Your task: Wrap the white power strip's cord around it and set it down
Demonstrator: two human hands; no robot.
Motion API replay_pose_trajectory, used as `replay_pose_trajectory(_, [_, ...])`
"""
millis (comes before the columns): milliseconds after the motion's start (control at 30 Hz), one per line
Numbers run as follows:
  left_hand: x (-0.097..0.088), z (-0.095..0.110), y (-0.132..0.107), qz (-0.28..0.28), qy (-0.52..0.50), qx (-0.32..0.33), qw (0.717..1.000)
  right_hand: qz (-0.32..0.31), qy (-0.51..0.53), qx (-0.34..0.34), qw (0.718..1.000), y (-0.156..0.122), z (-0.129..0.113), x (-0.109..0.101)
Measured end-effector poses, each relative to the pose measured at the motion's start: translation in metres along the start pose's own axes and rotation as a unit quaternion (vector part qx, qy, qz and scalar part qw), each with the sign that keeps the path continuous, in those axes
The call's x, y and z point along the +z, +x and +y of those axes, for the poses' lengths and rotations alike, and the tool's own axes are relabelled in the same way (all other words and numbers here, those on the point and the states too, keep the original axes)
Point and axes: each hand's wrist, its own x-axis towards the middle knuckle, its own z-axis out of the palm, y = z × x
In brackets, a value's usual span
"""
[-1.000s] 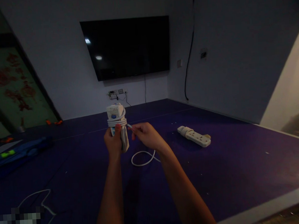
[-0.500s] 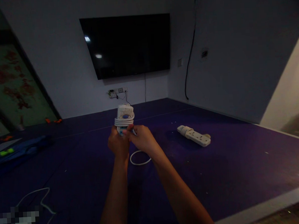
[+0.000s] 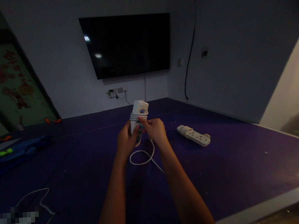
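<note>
Now the left hand (image 3: 125, 138) has its thumb across the front of a white power strip (image 3: 140, 107), clamped on it, the other fingers mostly hidden behind. The right hand (image 3: 154, 129) is closed in at the three o'clock edge, thumb over the coiled cord (image 3: 139, 116); its fingertips are hidden, but it appears clamped there. A second ago that hand was pinching cord out to the side; then it crossed in front. Since then the strip has shifted toward three o'clock and leans, top toward one. I judge that another pass of winding has been made and the turns are being gathered snug. Loose cord (image 3: 142, 164) loops on the purple surface (image 3: 183, 183) at six o'clock, its tail toward five, so wrapping looks unfinished. Farther out, another power strip (image 3: 198, 138), cord bundled, lies between three and four o'clock; a dark television (image 3: 128, 46) hangs at twelve.
</note>
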Motion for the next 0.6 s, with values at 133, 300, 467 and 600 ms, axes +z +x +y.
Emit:
replay_pose_trajectory(133, [0.003, 0.001, 0.003, 0.035, -0.147, -0.044, 0.988, -0.014, 0.061, -0.013, 0.998, 0.005, 0.01, -0.005])
replay_pose_trajectory(300, [0.007, -0.004, 0.004, 0.103, -0.212, -0.107, 0.966, -0.03, 0.078, -0.019, 0.996, 0.004, 0.009, -0.006])
replay_pose_trajectory(467, [0.001, -0.01, 0.003, 0.058, -0.289, -0.186, 0.937, -0.065, 0.097, -0.023, 0.993, 0.001, 0.0, -0.008])
replay_pose_trajectory(600, [-0.004, -0.004, 0.002, -0.041, -0.354, -0.214, 0.909, -0.102, 0.127, -0.035, 0.986, -0.002, -0.005, -0.009])
